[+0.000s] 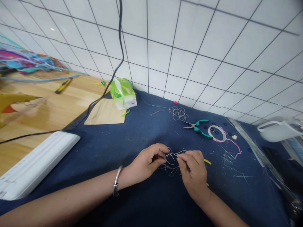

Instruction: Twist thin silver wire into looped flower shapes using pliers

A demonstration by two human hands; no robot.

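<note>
The wire (170, 163) hung between both hands over the cloth (101, 154), showing no clear long axis; the left hand (149, 159) pinched its left side, thumb and fingers nearly closed; the right hand (194, 167), equally near, pinched its right side likewise.

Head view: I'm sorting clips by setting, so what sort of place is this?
Probably a small craft workspace: the left hand and right hand hold looped wire, and pliers and a yellow cutter lie nearby.
</note>
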